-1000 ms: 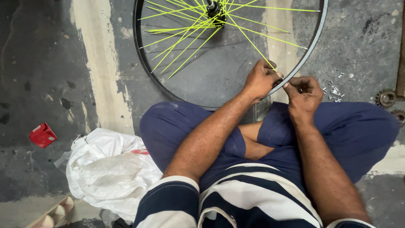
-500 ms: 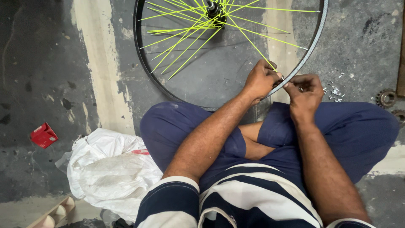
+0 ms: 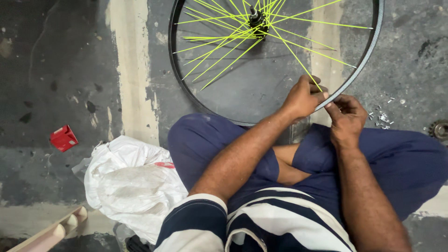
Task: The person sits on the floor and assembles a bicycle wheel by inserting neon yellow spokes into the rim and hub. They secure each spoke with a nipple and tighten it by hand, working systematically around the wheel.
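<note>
A bicycle wheel with a dark rim (image 3: 368, 51), a black hub (image 3: 257, 19) and bright yellow-green spokes (image 3: 224, 56) stands on the concrete floor in front of my crossed legs. My left hand (image 3: 302, 98) grips the rim's near edge where a yellow spoke (image 3: 298, 60) meets it. My right hand (image 3: 346, 114) is closed beside it, fingertips pinched at the same spot on the rim; what they pinch is too small to tell.
Small metal bits (image 3: 380, 115) lie scattered right of my right hand. A toothed cog (image 3: 438, 129) sits at the right edge. A crumpled white plastic bag (image 3: 130, 182) lies at my left knee, a small red box (image 3: 63, 138) further left, a pale wooden piece (image 3: 51, 233) at the bottom left.
Both hands stay at the same spot on the rim, with only slight finger motion. The wheel has not visibly turned.
</note>
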